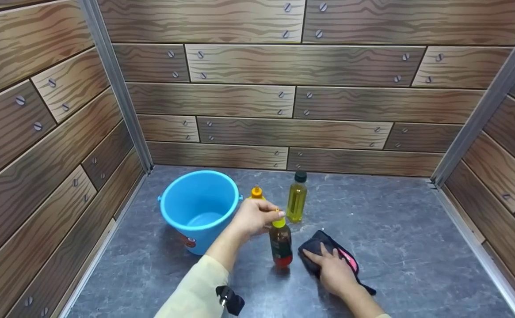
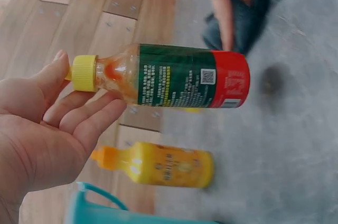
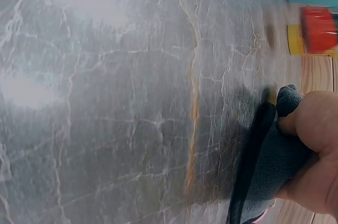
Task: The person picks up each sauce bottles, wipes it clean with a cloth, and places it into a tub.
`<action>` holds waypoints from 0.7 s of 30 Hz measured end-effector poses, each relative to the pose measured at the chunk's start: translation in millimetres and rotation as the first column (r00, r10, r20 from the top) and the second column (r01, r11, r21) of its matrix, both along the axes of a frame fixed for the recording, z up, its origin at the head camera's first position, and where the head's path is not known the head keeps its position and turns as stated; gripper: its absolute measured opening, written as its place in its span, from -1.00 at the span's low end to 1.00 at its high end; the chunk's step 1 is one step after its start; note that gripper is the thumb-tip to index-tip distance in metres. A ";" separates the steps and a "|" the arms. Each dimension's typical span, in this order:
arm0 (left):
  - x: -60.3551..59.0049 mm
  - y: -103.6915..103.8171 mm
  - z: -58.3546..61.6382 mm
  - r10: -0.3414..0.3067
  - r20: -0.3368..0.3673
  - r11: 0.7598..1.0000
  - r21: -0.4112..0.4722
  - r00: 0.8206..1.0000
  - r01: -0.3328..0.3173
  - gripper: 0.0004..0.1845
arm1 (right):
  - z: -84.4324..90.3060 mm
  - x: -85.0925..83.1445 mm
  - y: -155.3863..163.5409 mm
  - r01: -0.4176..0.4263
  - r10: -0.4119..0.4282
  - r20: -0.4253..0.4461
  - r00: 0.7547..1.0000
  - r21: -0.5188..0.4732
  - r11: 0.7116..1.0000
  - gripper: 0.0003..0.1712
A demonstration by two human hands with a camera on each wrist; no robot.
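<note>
My left hand (image 1: 253, 217) pinches the yellow cap of a sauce bottle (image 2: 177, 76) between thumb and fingers. This bottle has a dark green label and a red band at its base, and its shadow lies apart from the base in the left wrist view. My right hand (image 1: 334, 273) rests with spread fingers on a dark fleecy cloth item (image 3: 277, 163) with black edging and a pink patch. Behind the left hand stands a yellow squeeze bottle (image 2: 171, 165) with an orange cap, partly hidden in the head view.
A blue bucket (image 1: 213, 236) stands to the left, close to my left forearm. Farther back is an upright oil bottle (image 1: 297, 201) with a dark cap. Wood-patterned walls (image 1: 248, 101) enclose the grey marbled surface (image 1: 416, 238) at the back and sides.
</note>
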State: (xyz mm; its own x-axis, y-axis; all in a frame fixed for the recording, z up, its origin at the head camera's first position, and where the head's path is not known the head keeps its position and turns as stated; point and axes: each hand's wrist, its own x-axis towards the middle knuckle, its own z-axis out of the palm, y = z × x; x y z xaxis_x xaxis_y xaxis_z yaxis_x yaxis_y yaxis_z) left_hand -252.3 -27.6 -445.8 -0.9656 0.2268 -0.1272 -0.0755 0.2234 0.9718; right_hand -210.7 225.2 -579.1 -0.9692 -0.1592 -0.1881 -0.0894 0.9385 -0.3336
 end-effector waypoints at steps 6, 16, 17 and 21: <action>2.5 -9.9 38.3 0.003 0.019 0.999 0.048 1.000 -0.004 -0.85 | 0.9 -1.0 0.3 -0.020 0.020 0.037 0.999 0.003 1.000 -0.11; 0.6 -47.8 98.5 0.008 -0.015 0.995 0.100 1.000 -0.006 -0.79 | 2.9 1.2 1.0 -0.051 0.051 0.019 0.999 -0.001 0.999 -0.09; 0.0 -53.0 103.7 0.013 -0.024 0.993 0.115 1.000 -0.010 -0.78 | 2.7 1.9 1.0 -0.056 0.056 0.007 0.998 0.004 0.998 -0.09; -1.8 -75.7 123.4 0.050 -0.045 0.987 0.157 0.998 -0.042 -0.79 | 0.4 4.6 0.7 -0.070 0.071 -0.025 0.997 0.018 0.997 -0.07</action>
State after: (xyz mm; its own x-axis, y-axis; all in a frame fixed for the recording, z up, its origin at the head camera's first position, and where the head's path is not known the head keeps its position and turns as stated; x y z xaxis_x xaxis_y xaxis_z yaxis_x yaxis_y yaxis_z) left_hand -254.1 -103.3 -322.4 -0.9797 0.1952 -0.0461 -0.0338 0.0662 0.9972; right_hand -206.1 225.9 -578.7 -0.9602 -0.2242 -0.1666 -0.1637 0.9350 -0.3146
